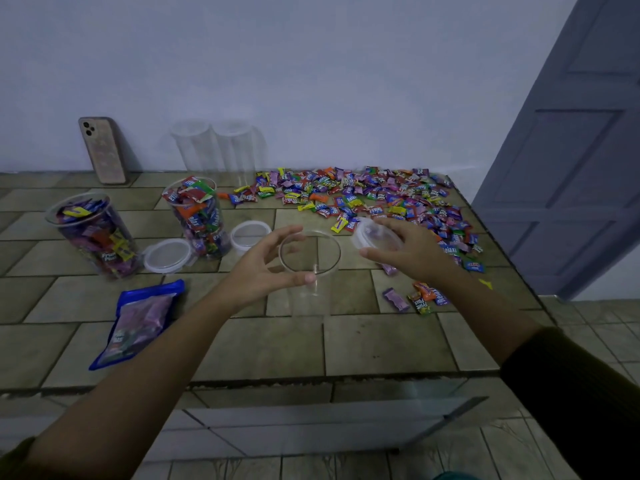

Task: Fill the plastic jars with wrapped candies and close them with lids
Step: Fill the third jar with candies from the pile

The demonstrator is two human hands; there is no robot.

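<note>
Left hand [263,268] curls round the empty jar [308,296] (nothing inside); right hand [412,252] grips a lid [372,237]: capping now would seal 1 jar unfilled.

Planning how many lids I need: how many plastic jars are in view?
5. Two candy-filled jars stand at left, two empty jars by the back wall, and a fifth jar is gripped by the left hand. None looks hidden.

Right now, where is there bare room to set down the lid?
Bare tiles run along the near edge, between the blue bag and the loose candies, in front of the empty jar the left hand holds. Crowded: the candy pile behind the right hand and lid, and around the filled jars.
</note>
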